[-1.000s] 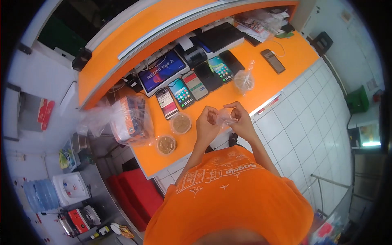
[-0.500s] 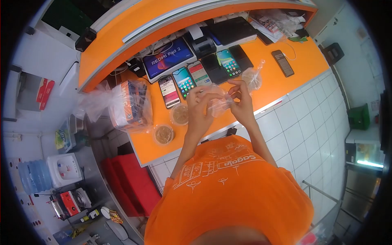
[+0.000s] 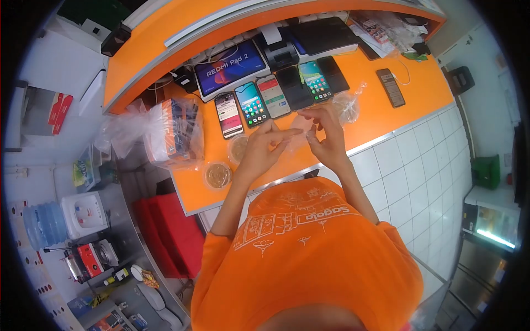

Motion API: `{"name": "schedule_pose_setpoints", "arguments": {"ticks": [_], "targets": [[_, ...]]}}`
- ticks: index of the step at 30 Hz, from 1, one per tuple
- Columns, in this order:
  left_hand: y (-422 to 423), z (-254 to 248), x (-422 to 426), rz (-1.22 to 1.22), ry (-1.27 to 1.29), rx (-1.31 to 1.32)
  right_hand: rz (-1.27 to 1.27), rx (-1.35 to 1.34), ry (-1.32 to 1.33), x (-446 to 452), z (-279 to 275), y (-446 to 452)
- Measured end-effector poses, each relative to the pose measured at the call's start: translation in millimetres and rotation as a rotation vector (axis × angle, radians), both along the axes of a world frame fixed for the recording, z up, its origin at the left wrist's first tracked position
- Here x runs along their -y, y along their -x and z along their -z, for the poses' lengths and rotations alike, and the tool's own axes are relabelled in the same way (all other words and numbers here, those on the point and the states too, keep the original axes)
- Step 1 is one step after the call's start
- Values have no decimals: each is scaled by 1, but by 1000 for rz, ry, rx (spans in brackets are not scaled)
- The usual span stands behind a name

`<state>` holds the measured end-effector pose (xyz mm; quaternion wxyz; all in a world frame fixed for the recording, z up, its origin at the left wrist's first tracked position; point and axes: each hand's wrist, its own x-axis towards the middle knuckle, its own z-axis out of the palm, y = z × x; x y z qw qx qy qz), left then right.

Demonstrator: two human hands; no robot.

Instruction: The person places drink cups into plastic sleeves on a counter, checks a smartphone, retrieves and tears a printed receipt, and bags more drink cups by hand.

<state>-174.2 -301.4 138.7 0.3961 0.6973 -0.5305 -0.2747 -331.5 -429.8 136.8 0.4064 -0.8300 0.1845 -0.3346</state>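
Thin clear plastic, seemingly a small bag [image 3: 300,126], is between my two hands above the orange counter. My left hand [image 3: 264,149] is closed, thumb and fingertips together at the plastic's left edge. On the other side, my right hand [image 3: 330,135] pinches it with bent fingers. Beside my left hand stands a round clear tub [image 3: 238,148] with brownish contents, partly covered by that hand. A second such tub [image 3: 218,175] sits nearer the counter's front left corner. Just beyond my right hand lies a knotted clear bag [image 3: 346,106], its contents hard to make out.
Several phones lie in a row, including a lit phone [image 3: 251,103], before a tablet box [image 3: 231,69]. A receipt printer [image 3: 279,54] stands behind. A plastic-wrapped package [image 3: 174,132] sits left. Another phone [image 3: 391,88] lies right, and a red seat [image 3: 168,234] is below left.
My hands have shifted slightly and their fingers have moved on the plastic, which hangs less spread out. The head view has tilted a little; the counter items stay put.
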Motion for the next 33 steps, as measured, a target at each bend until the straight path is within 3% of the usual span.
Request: {"name": "schedule_pose_setpoints", "arguments": {"ticks": [5,7,11,13,19,22,25,28,31,33], "targets": [[-6,1,-9,93,-29,24,-214,13,-227,2,-5,-4],[-7,-1,-3,136,-11,-132,-292,-37,-259,4,-8,0],[-17,-1,4,-118,23,-216,-406,-187,-74,7,-3,2],[-12,1,8,-129,54,-161,-409,-233,29,9,0,0],[-2,-12,10,-233,77,-88,-490,-550,-275,23,-27,4],[0,-11,13,-199,61,-33,-281,2,78,18,-5,-5],[16,0,16,-186,98,-14,-257,-42,-177,17,-5,-12],[25,1,20,-241,86,-83,-194,-291,-355,15,-9,-9],[22,13,19,-387,128,-159,160,-241,-255,15,-3,-9],[23,24,20,-465,181,-166,113,-35,42,19,5,-12]]}}
